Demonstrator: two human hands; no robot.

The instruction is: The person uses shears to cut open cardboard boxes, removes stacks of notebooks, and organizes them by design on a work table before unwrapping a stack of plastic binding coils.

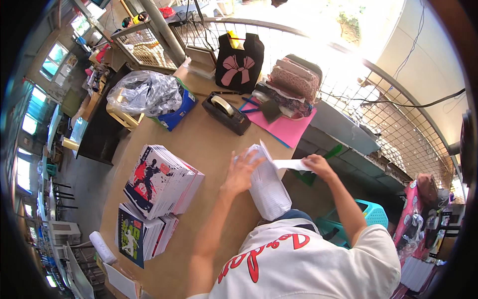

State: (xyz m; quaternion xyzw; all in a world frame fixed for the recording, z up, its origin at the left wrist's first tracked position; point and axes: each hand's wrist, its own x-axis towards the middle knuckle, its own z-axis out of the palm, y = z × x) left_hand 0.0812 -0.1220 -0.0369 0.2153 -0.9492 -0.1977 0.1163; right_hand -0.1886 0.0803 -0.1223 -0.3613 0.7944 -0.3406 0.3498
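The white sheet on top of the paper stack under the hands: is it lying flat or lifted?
Lifted. The right hand pulls the top sheet up and sideways off the white paper stack, while the left hand presses flat on the stack.

Head-worn fisheye, steeply down over table

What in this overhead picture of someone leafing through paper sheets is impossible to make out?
- Head view: the near end of the white paper stack is hidden by the person's shoulder.
- The right hand pinches a lifted sheet; its underside is unseen.
- The clear plastic bag has crumpled, glaring contents.
- The left hand has motion-blurred fingertips.
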